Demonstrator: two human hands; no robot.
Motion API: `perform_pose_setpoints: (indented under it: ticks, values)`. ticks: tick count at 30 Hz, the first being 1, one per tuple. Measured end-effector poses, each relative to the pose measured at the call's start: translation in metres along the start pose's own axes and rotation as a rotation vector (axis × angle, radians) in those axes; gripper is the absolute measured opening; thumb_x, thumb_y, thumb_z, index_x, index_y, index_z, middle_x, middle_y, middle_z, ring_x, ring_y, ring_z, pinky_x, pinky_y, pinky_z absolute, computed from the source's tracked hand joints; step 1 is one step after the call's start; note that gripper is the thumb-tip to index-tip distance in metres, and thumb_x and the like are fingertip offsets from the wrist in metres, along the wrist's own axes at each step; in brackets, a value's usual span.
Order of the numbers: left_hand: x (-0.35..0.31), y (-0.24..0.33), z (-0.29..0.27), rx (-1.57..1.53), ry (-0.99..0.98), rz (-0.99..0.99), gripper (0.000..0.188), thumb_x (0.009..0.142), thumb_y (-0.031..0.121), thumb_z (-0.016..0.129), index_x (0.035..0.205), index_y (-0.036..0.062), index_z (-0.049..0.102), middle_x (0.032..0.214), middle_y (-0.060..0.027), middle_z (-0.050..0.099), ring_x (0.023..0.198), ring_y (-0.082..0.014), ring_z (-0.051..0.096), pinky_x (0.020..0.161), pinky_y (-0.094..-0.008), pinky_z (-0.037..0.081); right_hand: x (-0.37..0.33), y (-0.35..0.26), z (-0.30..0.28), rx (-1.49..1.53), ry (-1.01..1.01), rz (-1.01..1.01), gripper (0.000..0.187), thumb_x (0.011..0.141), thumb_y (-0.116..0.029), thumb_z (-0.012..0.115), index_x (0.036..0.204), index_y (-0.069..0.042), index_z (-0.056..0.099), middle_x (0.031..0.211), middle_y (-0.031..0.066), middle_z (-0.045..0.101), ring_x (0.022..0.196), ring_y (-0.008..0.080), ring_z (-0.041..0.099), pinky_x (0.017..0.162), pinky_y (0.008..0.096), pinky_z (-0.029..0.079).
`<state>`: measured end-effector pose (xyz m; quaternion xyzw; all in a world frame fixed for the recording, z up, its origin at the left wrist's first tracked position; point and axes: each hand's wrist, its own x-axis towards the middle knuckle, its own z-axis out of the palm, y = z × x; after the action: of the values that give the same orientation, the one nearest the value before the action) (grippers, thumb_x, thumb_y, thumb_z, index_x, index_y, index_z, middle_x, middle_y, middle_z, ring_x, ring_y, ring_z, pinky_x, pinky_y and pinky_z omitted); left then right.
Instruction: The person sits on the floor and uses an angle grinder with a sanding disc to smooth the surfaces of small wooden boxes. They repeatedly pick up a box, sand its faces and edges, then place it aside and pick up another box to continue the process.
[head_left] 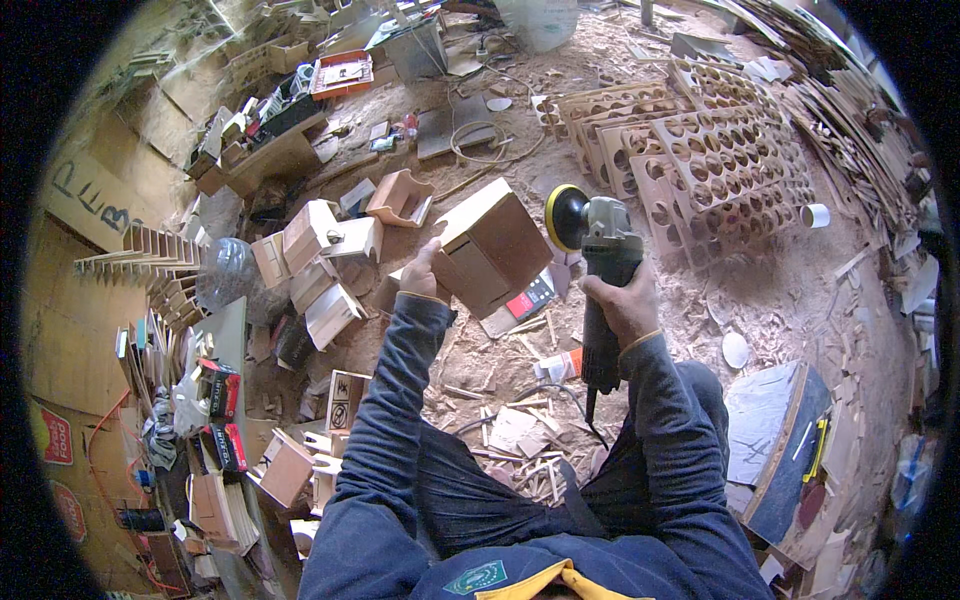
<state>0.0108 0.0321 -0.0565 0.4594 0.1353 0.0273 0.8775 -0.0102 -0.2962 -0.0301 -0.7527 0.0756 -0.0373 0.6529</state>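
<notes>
A brown wooden box [497, 255] is up in front of me, tilted, with my left hand [422, 270] closed on its left side. A thin seam runs across its front face. My right hand [628, 303] grips the dark body of an angle grinder [606, 262], which stands nearly upright with its cord hanging below. The grinder's round yellow-and-black sanding pad [567, 217] faces the box's right side. Whether the pad touches the box I cannot tell; a narrow gap seems to show between them.
Several wooden box parts [310, 232] lie to the left. Plywood sheets with round holes [700, 150] lean at the far right. Wood scraps [520, 430] and sawdust cover the floor between my legs. A blue-edged board [790, 450] lies at right, and a cable [480, 140] coils ahead.
</notes>
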Motion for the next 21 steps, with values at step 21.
perform_pose_setpoints:
  ticks: [21]
  values:
    - [0.013, -0.015, 0.009, 0.085, 0.341, 0.29, 0.059, 0.085, 0.041, 0.084, 0.125, 0.0024, 0.065, 0.116, -0.0102, 0.072, 0.096, -0.0277, 0.071, 0.082, -0.0445, 0.061, -0.016, -0.035, 0.026, 0.305, -0.352, -0.07, 0.048, 0.071, -0.012, 0.085, 0.113, -0.002, 0.066, 0.097, 0.0064, 0.07, 0.083, 0.0163, 0.066, 0.075, 0.0316, 0.055]
